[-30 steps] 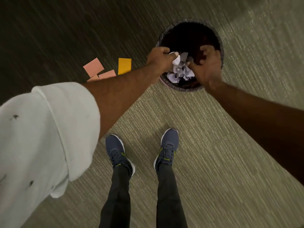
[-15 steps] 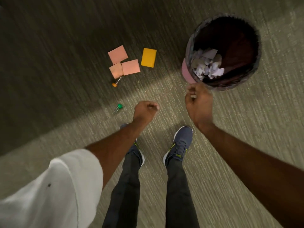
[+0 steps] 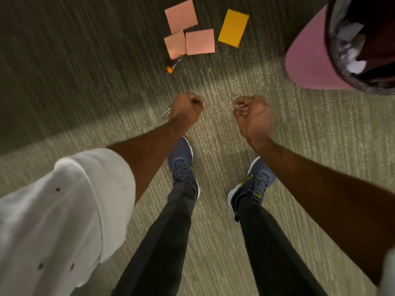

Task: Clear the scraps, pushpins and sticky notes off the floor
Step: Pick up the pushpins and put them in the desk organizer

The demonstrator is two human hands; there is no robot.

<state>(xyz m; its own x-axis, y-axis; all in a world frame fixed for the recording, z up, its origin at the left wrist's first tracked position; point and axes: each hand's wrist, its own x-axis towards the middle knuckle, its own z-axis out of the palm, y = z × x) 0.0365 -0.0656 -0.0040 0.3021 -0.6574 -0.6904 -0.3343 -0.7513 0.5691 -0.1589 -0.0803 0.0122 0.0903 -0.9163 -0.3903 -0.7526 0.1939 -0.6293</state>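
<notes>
Three pink sticky notes (image 3: 181, 18) (image 3: 175, 44) (image 3: 199, 41) and a yellow sticky note (image 3: 233, 27) lie on the carpet ahead of me. An orange pushpin (image 3: 170, 69) sits just below the pink notes. A green pushpin (image 3: 167, 110) peeks out beside my left hand (image 3: 186, 110), which is curled into a fist with nothing seen in it. My right hand (image 3: 251, 113) hovers level with it, fingers curled, with nothing visibly held. The pink waste bin (image 3: 310, 60) at the upper right contains white crumpled scraps (image 3: 350, 50).
My two feet in blue shoes (image 3: 182, 165) (image 3: 254, 186) stand on the striped carpet below my hands. The bin's dark rim (image 3: 333, 60) is at the frame's right edge. A few tiny specks (image 3: 209, 70) lie near the notes.
Both hands left the bin after letting the scraps fall in and drew back toward my body. The view swung left and down, bringing the notes and pushpins closer.
</notes>
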